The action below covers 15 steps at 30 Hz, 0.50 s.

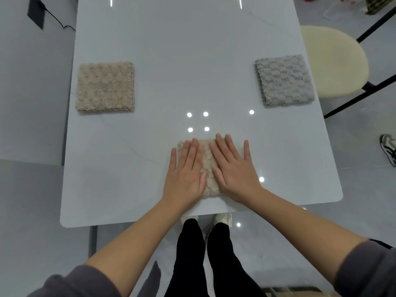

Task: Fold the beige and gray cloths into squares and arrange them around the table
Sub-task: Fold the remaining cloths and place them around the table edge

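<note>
A folded beige cloth (207, 166) lies near the front edge of the glossy white table (192, 61). My left hand (185, 172) rests flat on its left part, fingers spread. My right hand (234, 168) lies flat on its right part, fingers apart. Most of this cloth is hidden under my palms. Another beige cloth (105, 86), folded into a square, sits at the table's left edge. A gray cloth (284, 80), also a folded square, sits at the right edge.
A cream round stool (336, 61) with black legs stands right of the table. Another person's shoe (389, 148) shows at the far right. A black cable (53, 18) runs on the floor at the upper left. My legs stand below the table's front edge.
</note>
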Each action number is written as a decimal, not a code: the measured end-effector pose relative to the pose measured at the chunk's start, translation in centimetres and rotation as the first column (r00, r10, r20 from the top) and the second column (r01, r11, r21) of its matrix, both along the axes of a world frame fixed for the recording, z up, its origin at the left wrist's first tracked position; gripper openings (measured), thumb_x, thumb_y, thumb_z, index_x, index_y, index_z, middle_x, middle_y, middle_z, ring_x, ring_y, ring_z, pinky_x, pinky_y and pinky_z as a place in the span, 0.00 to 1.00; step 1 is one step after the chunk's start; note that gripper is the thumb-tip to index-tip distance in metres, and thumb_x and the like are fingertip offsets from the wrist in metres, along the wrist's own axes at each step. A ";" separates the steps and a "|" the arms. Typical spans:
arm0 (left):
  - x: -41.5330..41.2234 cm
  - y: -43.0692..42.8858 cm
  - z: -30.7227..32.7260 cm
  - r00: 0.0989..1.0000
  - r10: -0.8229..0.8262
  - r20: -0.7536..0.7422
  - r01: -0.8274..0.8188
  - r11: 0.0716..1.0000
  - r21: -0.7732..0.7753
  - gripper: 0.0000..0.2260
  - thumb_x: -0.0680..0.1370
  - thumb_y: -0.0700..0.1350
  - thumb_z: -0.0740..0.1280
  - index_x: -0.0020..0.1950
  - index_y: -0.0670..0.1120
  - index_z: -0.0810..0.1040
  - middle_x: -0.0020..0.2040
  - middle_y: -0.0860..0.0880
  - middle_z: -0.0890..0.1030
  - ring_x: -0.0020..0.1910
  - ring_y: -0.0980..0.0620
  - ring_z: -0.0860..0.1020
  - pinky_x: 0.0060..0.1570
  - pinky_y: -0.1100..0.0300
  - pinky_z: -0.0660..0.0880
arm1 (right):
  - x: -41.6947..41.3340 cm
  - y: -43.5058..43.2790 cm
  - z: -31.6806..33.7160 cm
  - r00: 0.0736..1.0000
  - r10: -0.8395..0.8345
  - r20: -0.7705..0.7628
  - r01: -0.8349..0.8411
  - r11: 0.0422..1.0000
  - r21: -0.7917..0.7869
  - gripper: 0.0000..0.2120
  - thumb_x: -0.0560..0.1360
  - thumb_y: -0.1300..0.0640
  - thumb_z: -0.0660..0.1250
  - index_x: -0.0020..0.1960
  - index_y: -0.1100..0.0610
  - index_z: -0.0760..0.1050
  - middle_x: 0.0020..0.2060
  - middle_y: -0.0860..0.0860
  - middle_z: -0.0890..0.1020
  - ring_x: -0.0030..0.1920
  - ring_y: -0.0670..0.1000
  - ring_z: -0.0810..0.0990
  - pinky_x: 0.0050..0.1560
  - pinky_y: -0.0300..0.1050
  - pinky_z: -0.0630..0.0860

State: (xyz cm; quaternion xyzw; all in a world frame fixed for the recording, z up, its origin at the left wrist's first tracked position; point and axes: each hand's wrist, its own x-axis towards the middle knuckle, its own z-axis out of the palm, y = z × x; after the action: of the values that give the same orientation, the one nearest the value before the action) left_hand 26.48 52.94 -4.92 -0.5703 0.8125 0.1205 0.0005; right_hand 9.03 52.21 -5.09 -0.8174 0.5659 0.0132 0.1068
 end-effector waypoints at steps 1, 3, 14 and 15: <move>0.0 0.0 0.0 1.000 -0.004 0.009 0.004 1.000 0.005 0.29 0.79 0.52 0.51 0.77 0.40 0.54 0.78 0.42 0.55 0.77 0.45 0.52 0.73 0.42 0.47 | 0.0 0.1 0.0 1.000 0.007 -0.004 -0.007 1.000 0.004 0.29 0.81 0.46 0.47 0.78 0.57 0.51 0.78 0.54 0.54 0.78 0.55 0.51 0.73 0.66 0.45; 0.0 0.0 0.2 1.000 -0.010 0.028 0.010 1.000 0.019 0.29 0.79 0.52 0.51 0.77 0.40 0.56 0.78 0.42 0.56 0.77 0.44 0.54 0.74 0.42 0.47 | -0.1 0.4 -0.2 1.000 0.006 -0.004 -0.006 1.000 0.029 0.29 0.81 0.46 0.48 0.78 0.56 0.50 0.78 0.53 0.54 0.78 0.55 0.51 0.73 0.66 0.47; -1.4 -0.7 2.4 0.994 0.106 0.020 -0.108 0.985 0.136 0.30 0.79 0.51 0.54 0.79 0.44 0.49 0.79 0.46 0.47 0.78 0.47 0.44 0.74 0.45 0.37 | -1.0 -1.1 2.6 0.997 0.024 0.069 -0.033 0.989 0.142 0.28 0.80 0.44 0.44 0.77 0.54 0.60 0.76 0.53 0.62 0.76 0.54 0.59 0.72 0.61 0.56; -1.7 -0.6 2.6 0.992 0.124 0.025 -0.126 0.983 0.135 0.30 0.79 0.49 0.56 0.79 0.44 0.50 0.79 0.45 0.48 0.78 0.46 0.44 0.73 0.45 0.37 | -1.3 -1.5 2.8 0.996 0.037 0.086 -0.049 0.988 0.144 0.28 0.79 0.45 0.45 0.76 0.54 0.62 0.75 0.53 0.64 0.75 0.55 0.61 0.71 0.59 0.58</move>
State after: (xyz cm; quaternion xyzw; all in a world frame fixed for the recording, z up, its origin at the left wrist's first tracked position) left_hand 24.80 52.32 -2.36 -0.6199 0.7649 0.1711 0.0385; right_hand 7.75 50.71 -2.26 -0.8193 0.5406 0.0229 0.1895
